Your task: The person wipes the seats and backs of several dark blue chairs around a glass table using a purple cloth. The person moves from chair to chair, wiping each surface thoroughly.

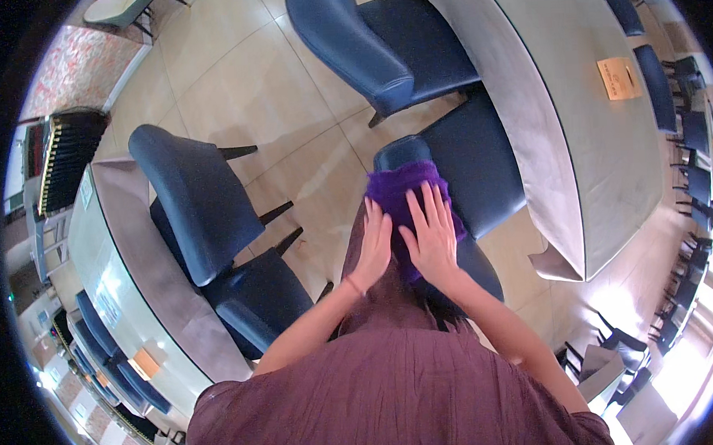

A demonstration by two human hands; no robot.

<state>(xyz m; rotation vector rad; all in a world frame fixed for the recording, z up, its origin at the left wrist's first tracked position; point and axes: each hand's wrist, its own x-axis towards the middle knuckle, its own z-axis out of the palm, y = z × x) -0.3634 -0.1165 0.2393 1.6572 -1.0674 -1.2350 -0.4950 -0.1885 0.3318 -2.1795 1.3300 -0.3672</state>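
Observation:
A purple cloth (pixel 393 187) is draped over the backrest of a dark blue padded chair (pixel 481 165) right in front of me. Flat on the cloth lies my right hand (pixel 434 239), its fingers stretched out and a little apart. My left hand (pixel 373 246) rests at the cloth's left edge with its fingers extended. Both hands are open and grip nothing. The chair's seat reaches toward the long table on the right, and part of its backrest is hidden by the cloth and my hands.
Another blue chair (pixel 365 51) stands just beyond. The right table (pixel 583 133) has a hanging beige cloth and an orange card (pixel 619 79). At left, more blue chairs (pixel 200 201) line a second table (pixel 128 272). Beige floor tiles (pixel 288 106) run between the rows.

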